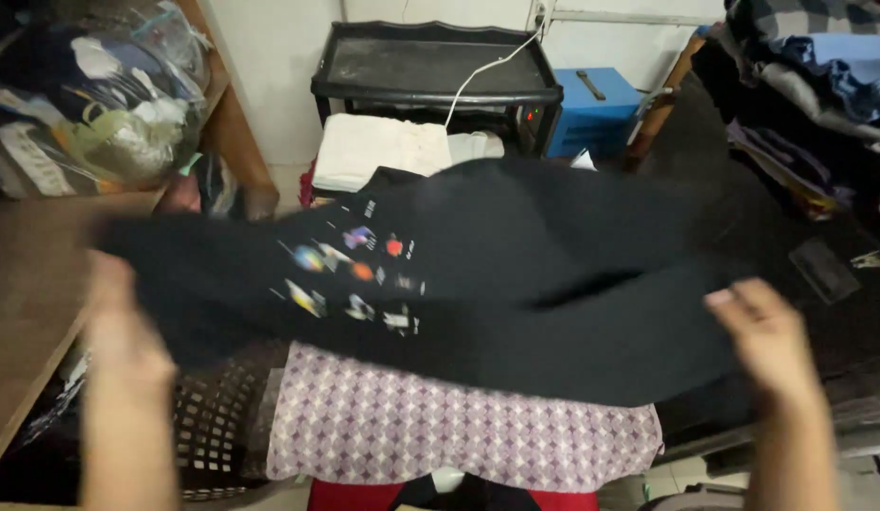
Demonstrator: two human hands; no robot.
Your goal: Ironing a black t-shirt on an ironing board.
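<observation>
A black fabric garment with small multicoloured prints (478, 274) is held spread in the air, stretched wide above the ironing surface covered in purple-and-white checked cloth (459, 426). Its one end is gripped by the left hand (118, 331), closed over the cloth, while the right hand (766, 336) is curled onto the other end; how tightly the fingers are shut cannot be told through the blur. For a clean lay-down, it is judged that both ends should be kept level and taut, so the printed panel is lowered flat onto the checked cloth without creases. To the left of that checked cloth, a dark plastic lattice basket (217, 426) stands close, and a wooden shelf edge (33, 312) is met just beyond it, so room there is tight. Behind the checked cloth, a black metal trolley (435, 71) and folded white towels (378, 151) are seen, well apart. To the right, a dark table heaped with clothes (818, 95) crowds the edge.
</observation>
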